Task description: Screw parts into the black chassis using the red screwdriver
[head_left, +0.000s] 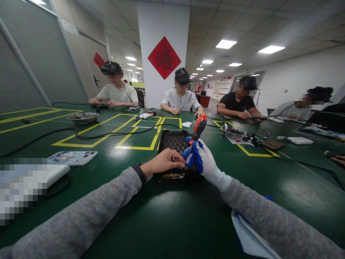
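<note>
"Green tabletop [161, 223], yellow tape lines [134, 148] across it, white column [161, 21] behind. Do you confirm?"

"Confirmed. From my remote post I also count four people [179, 99] seated around the far side."

"Location of the work?"

"I have a black case [174, 136] at centre, directly in front of the wearer, flat on the table. Both hands meet over its near right part."

"Right hand?"

"Right hand [208, 162], gloved, wrist angled inward, fingers wrapped around a screwdriver [199, 126]. Its red-and-black handle points up, leaning right; the shaft slants down toward the case. I cannot see what the tip meets."

"Left?"

"Left hand [163, 160], bare, black wristband [139, 173], enters low from the left, knuckles up. Thumb and fingertips converge beside the shaft. I cannot tell whether they pinch anything."
</note>
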